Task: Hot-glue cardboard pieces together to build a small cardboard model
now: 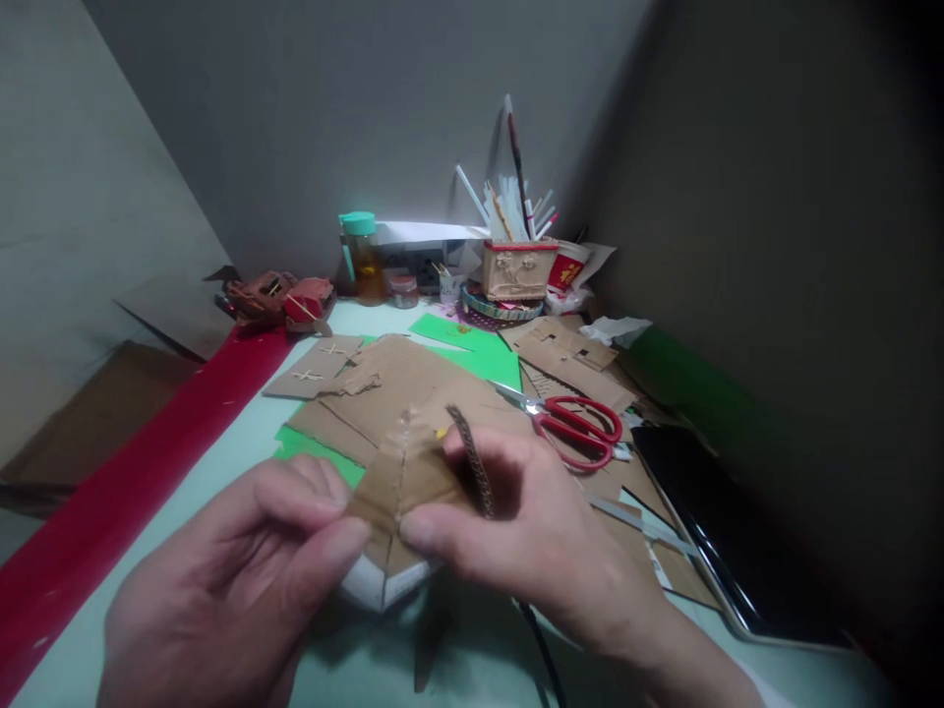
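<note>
Between my two hands is a small cardboard model (380, 477) with sloping brown panels that meet along a seam. White lower edges show under its panels. My left hand (251, 570) pinches its left edge between thumb and fingers. On the right, my right hand (516, 521) grips the model, its thumb pressed on the panel near the seam. A narrow corrugated cardboard strip (470, 452) stands up beside the right fingers; whether it is fixed to the model I cannot tell. Behind the hands lie flat cardboard sheets (420, 374).
Red-handled scissors (579, 431) lie right of centre, near a black phone or tablet (723, 531). Green paper (479, 344) lies under the cardboard. At the back stand a bottle (365, 261), a pen holder (518, 270) and a red paper cup (567, 265). A brown-red model (276, 300) sits back left.
</note>
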A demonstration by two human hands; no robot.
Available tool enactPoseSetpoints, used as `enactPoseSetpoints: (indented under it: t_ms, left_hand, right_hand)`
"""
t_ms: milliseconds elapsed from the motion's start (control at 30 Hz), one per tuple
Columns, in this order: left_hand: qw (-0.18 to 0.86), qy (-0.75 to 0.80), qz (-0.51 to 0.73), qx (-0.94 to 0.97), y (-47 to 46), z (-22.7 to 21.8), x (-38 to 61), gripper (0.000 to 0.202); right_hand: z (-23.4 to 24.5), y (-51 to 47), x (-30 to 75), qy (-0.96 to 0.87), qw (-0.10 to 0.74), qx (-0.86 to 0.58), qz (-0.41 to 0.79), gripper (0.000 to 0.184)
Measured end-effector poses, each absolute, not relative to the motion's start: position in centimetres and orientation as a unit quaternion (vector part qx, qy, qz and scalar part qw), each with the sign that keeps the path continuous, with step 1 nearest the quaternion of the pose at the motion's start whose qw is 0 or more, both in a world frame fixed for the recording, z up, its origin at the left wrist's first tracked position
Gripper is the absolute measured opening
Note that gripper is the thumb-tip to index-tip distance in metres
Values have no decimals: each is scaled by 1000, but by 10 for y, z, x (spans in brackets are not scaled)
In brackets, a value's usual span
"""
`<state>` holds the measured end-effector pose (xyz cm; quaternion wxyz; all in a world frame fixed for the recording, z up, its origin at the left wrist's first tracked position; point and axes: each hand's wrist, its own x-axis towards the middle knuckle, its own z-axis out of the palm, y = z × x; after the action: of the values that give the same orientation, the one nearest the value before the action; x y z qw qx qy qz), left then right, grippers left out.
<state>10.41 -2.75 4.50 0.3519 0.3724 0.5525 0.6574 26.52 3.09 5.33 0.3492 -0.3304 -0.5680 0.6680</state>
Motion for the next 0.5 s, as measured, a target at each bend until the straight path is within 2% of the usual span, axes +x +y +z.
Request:
enactPoseSetpoints:
  t_ms: [100,233,300,400,500]
  left_hand:
    - [374,580,634,349,-31,48,103,34]
    - [532,561,567,285,-33,50,101,34]
    - [576,521,567,275,-29,51,99,33]
    - [534,490,645,240,-21,53,92,26]
    - [488,483,696,208,-16,57,81,21]
  right_hand:
    - [53,32,265,-575,363,-312,663,14]
    - [55,37,264,-592,396,-300,634,19]
    - [57,43,266,-597,443,-286,605,20]
    - [60,50,280,-620,538,-302,485,21]
    - [61,47,301,-649,533,-414,351,23]
